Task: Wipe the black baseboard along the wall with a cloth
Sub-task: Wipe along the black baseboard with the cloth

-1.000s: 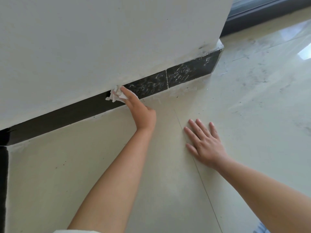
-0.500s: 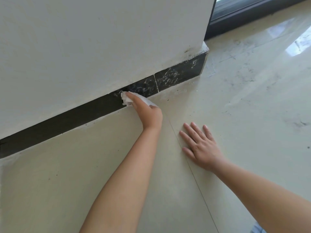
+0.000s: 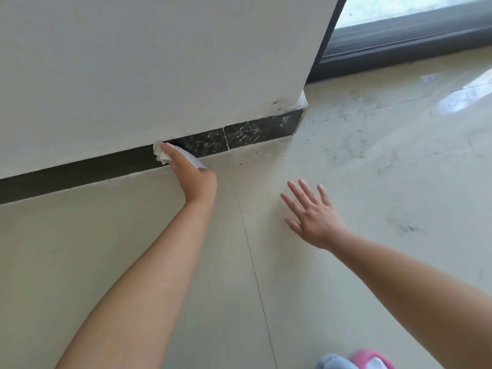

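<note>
Mid-wipe along the black baseboard [image 3: 80, 171], where wall [image 3: 159, 62] meets floor [image 3: 133, 249]. Left hand [image 3: 193, 175] with fingers straight, pressing a white cloth [image 3: 162, 155] flat against the strip; no pinch visible, more a push with the fingertips. Right hand [image 3: 314, 214] spread wide with fingers apart, low over the floor tiles and well clear of the wall; unclear whether resting or just above.

Left of the cloth, a clean matte black band. Right of the cloth, two short sections with white smears and scratches, up to the wall corner [image 3: 300, 113]. Likely the remaining part.

For a good pass: firm, even pressure through the flat fingers, cloth covering the full height of the strip, top edge included. Slow strokes toward the corner, with overlap. A fresh fold of cloth worth turning out once the face is grey. Extra rubbing probably needed on the chalky streaks beside the joint line. Dust specks on the floor right beside the strip, easy to drag back up.
</note>
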A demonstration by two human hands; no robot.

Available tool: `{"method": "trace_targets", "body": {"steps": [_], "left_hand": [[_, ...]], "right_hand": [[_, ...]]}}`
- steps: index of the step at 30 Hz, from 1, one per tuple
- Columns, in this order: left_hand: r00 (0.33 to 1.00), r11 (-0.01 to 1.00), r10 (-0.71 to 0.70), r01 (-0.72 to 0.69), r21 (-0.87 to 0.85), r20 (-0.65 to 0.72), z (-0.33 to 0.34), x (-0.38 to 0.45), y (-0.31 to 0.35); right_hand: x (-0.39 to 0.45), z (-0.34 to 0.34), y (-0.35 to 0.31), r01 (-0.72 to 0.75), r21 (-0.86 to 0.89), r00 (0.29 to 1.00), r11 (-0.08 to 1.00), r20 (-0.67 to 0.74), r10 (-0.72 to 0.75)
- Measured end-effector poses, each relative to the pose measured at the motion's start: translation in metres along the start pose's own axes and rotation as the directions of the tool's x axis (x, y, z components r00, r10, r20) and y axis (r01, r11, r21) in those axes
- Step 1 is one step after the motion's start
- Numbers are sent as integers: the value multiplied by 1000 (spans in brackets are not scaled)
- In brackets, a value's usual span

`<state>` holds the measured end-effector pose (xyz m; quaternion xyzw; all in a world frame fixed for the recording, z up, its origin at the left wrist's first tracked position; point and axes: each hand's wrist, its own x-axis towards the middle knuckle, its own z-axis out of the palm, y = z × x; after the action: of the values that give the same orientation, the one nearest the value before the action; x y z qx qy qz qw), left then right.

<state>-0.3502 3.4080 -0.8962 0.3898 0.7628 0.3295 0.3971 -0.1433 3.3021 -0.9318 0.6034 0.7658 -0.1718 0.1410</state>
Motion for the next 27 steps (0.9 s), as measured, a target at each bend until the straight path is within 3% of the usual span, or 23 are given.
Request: {"method": "trace_targets", "body": {"steps": [3,5,7,10,17,21,25,27], "left_hand": [[998,995,-58,60,-79,23,19,-13,12],[997,999,22,-20,-36,80,42,-30,23],[988,995,100,-98,-21,121,68,-44,33],[984,990,138,-136,-25,115,93,-52,45],[924,972,194,-227,65,328,97,-58,42],[959,965,228,-245,90,169,82,-59,30],[954,961,241,-260,90,181,99,-57,32],[954,961,254,-267,66,160,117,-58,36]], "right_hand": [[-8,14,5,15,13,998,1000,62,-15],[-12,25,9,29,23,994,999,109,-31],[-13,29,15,102,-11,995,995,10,-101],[-13,26,19,96,104,995,990,-50,-91],[-14,25,21,126,153,991,980,-61,-118],[-16,32,20,131,172,981,976,-165,-103],[-22,22,36,141,153,956,978,-278,-95],[-23,21,52,78,146,941,986,-337,-25]]}}
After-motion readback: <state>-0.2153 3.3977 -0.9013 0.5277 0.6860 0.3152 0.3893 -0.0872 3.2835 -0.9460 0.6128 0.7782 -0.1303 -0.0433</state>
